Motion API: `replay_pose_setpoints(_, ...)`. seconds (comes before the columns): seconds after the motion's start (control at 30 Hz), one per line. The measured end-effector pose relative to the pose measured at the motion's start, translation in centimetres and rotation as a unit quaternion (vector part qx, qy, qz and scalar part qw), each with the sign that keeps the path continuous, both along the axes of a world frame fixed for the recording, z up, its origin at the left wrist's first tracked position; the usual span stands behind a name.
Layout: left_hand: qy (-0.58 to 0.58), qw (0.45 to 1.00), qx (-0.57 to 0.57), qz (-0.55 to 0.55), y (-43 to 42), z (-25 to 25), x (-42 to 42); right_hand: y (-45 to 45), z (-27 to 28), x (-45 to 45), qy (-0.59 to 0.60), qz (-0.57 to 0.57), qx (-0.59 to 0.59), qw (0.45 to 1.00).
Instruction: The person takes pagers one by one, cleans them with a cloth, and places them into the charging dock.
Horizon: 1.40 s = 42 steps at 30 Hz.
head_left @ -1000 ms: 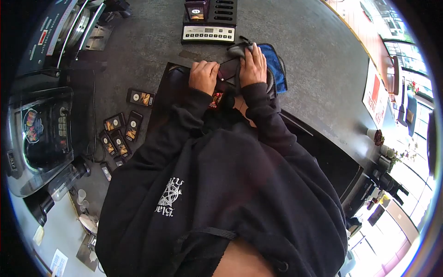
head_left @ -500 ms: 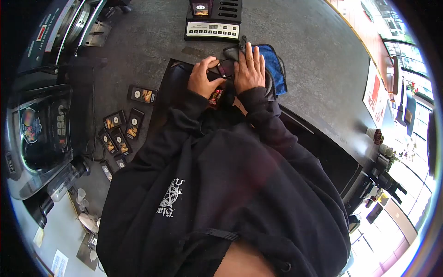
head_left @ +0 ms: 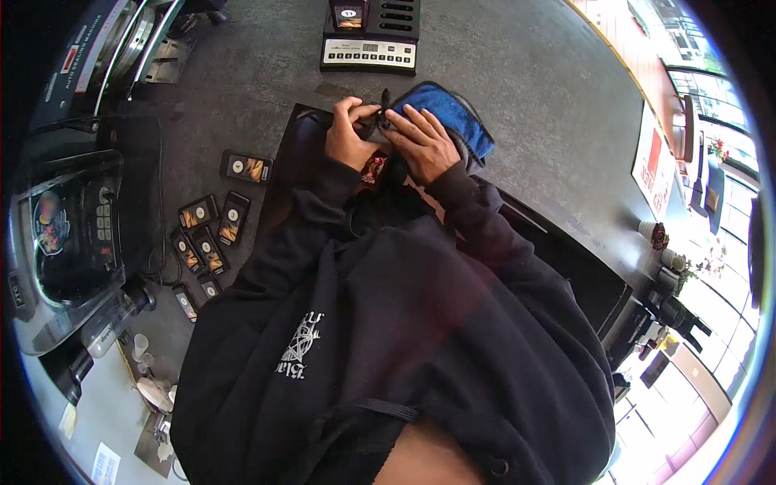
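Observation:
My left hand point(head_left: 349, 136) has its fingers and thumb closed around a dark pager. Most of that pager is hidden between my two hands. My right hand point(head_left: 424, 145) is bent over a blue and grey cloth point(head_left: 443, 111), with its fingertips pressing a dark fold of it against the pager. The blue side of the cloth fans out beyond my right knuckles. Both hands are above the front edge of the dark counter point(head_left: 517, 121).
Ahead stands a charging base point(head_left: 369, 55) with keys and a display, holding a pager numbered 11 point(head_left: 349, 18). Several numbered pagers point(head_left: 234, 217) lie at the left. Further left are a sealing machine point(head_left: 85, 56) and a dark appliance with a keypad point(head_left: 77, 218).
My right hand has drawn back from lying flat with straight fingers and now curls inward. The cloth has shifted and shows more blue. The pager is now more covered.

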State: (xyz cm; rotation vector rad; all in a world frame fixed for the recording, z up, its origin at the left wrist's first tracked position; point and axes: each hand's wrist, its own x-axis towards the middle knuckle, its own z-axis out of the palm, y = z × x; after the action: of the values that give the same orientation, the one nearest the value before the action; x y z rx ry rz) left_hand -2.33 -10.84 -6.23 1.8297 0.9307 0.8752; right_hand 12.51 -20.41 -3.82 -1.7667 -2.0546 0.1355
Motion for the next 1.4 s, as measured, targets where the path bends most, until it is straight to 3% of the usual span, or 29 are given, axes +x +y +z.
replay_pose_setpoints(0.17, -0.008, 1.0, 0.011, -0.004, -0.1, 0.1, -0.1, -0.8, 0.1, 1.3, 0.044, 0.072, 0.006, 0.996)
replay_pose_setpoints(0.33, 0.062, 0.996, 0.049, -0.044, 0.1, 0.5, -0.3, -2.9, 0.4, 3.0, 0.039, 0.049, 0.01, 0.998)
replay_pose_setpoints(0.47, 0.054, 0.997, 0.048, -0.039, -0.1, 0.8, -0.1, -3.6, 0.2, 4.7, 0.049, -0.004, 0.054, 0.997)
replay_pose_setpoints(0.6, 0.079, 0.988, 0.129, -0.042, -0.1, 0.9, -0.1, -3.3, -0.6, 6.5, 0.047, -0.08, 0.07, 0.993)
replay_pose_setpoints(0.67, 0.086, 0.985, 0.141, -0.044, -0.3, 1.2, 0.0, -3.1, -0.8, 7.1, 0.053, -0.164, 0.073, 0.982)
replay_pose_setpoints(0.83, 0.169, 0.964, 0.205, -0.013, -0.2, 2.1, 1.0, -1.9, 2.1, 4.8, 0.049, -0.22, 0.134, 0.965)
replay_pose_setpoints(0.93, 0.19, 0.953, 0.231, -0.042, 0.3, 1.6, 1.6, -1.4, 3.0, 2.2, 0.148, -0.228, 0.163, 0.948)
replay_pose_setpoints(1.03, 0.186, 0.957, 0.217, -0.057, 0.7, 1.5, 1.6, -1.0, 4.0, -0.3, 0.307, -0.266, 0.068, 0.911)
replay_pose_setpoints(1.07, 0.185, 0.956, 0.218, -0.058, 0.7, 1.6, 1.5, -1.0, 3.4, -0.5, 0.306, -0.267, 0.069, 0.911)
replay_pose_setpoints(1.13, 0.193, 0.959, 0.201, -0.055, 0.6, 2.5, 1.0, -0.9, 1.0, -1.0, 0.482, -0.324, -0.01, 0.814)
replay_pose_setpoints(1.2, 0.161, 0.969, 0.177, -0.066, 1.0, 2.5, 0.4, -1.0, -0.3, -0.9, 0.517, -0.318, -0.026, 0.794)
replay_pose_setpoints(1.27, 0.128, 0.977, 0.151, -0.078, 1.1, 2.7, -0.2, -1.0, -1.3, -1.2, 0.602, -0.308, -0.029, 0.736)
replay_pose_setpoints(1.33, 0.042, 0.989, -0.087, -0.115, 0.8, 4.5, -1.1, -0.6, -1.0, -1.7, 0.633, -0.301, -0.019, 0.713)
replay_pose_setpoints(1.37, 0.042, 0.989, -0.086, -0.115, 0.9, 4.2, -1.4, -0.3, -0.8, -2.1, 0.663, -0.294, -0.009, 0.688)
replay_pose_setpoints(1.4, -0.05, 0.965, -0.217, -0.137, 1.1, 3.7, -1.8, 0.0, -0.3, -2.5, 0.663, -0.293, -0.008, 0.688)
